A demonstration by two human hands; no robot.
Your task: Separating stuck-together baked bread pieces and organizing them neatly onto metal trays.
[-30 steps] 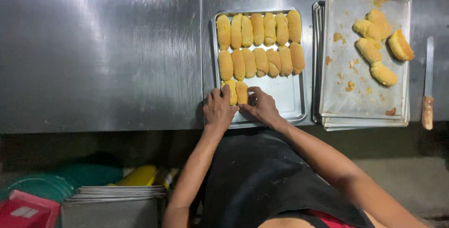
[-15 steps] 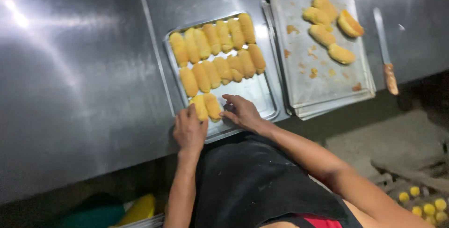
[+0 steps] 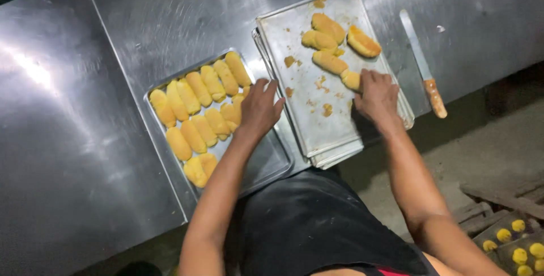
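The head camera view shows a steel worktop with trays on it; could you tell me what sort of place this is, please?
Probably a bakery or commercial kitchen: a steel worktop, a tray of golden rolls in rows under the left hand, and a crumb-strewn stack of baking sheets where the right hand touches a roll. A long knife lies alongside.

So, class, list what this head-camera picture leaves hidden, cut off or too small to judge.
- Head view: right hand covers the yellow oblong bun, grip unclear.
- Left hand hides buns beneath on the steel tray.
- Round yellow pieces, bottom right: cut off, too small.
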